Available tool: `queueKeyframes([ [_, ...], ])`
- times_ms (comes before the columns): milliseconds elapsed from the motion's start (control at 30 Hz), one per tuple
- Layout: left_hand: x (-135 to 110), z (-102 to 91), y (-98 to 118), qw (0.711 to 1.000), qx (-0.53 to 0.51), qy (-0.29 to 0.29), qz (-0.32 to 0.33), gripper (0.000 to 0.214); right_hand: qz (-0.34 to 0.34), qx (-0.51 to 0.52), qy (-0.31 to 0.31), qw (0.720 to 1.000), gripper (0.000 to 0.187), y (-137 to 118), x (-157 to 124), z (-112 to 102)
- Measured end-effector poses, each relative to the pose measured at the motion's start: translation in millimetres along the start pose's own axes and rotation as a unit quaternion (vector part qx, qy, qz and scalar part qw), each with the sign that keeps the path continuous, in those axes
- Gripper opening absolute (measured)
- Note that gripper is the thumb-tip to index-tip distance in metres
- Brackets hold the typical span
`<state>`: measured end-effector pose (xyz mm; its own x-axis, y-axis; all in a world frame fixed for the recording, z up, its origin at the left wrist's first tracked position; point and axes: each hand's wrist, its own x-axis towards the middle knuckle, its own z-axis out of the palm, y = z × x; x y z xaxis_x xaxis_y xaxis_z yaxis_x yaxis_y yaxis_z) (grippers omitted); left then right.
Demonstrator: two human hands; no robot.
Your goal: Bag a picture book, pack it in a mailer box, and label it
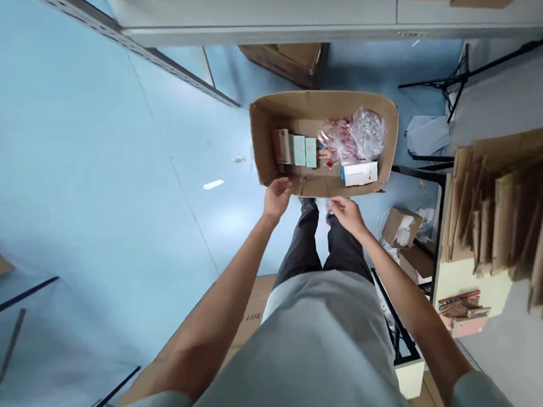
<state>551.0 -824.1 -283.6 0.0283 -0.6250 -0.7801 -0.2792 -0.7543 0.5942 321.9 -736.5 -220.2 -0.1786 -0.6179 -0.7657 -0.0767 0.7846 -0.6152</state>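
**Two bare hands at the near edge of an open carton of small goods**

The left hand (278, 196) is at the carton's near-left corner, fingers loosely curled against or just over the rim. The right hand (348, 213) is bent at the near edge, further right, its fingertips close to the rim; whether either hand grips the cardboard cannot be told.

Directly beyond both hands is the open cardboard carton (327, 105), wide and brown. Ahead of the left hand, inside, stand a small brown box (281, 146) and two pale green boxes (304, 151). Ahead of the right hand lie a white box (359, 174), a clear bag with red contents (341, 140) and a silvery bundle (369, 134).

The carton looks fairly light for its size, its thin walls likely to flex if pulled at one edge; holding both ends low down should keep it steadier. The bags look soft and slippery, the little boxes stiff but crushable.

Below the hands are dark trousers (301, 238). Well to the right, flattened cardboard (503, 211) stands in a row; blue floor (90, 150) spreads left.
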Motion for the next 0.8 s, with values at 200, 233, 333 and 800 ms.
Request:
queueKeyframes([
  [200,165,4.5,-78,0.986,0.153,0.027,-0.065,0.052,0.06,-0.155,-0.043,0.985,0.012,77,207,57],
  [233,195,9.8,-97,0.98,0.184,0.032,-0.071,0.052,0.066,-0.176,-0.039,0.981,0.014,95,246,64],
  [333,285,30.3,-154,0.962,0.252,0.069,-0.075,0.054,0.076,-0.233,-0.017,0.969,0.021,156,359,88],
  [800,455,84.7,-276,0.924,0.332,0.172,-0.08,0.072,0.156,-0.247,0.225,0.929,0.062,341,569,128],
])
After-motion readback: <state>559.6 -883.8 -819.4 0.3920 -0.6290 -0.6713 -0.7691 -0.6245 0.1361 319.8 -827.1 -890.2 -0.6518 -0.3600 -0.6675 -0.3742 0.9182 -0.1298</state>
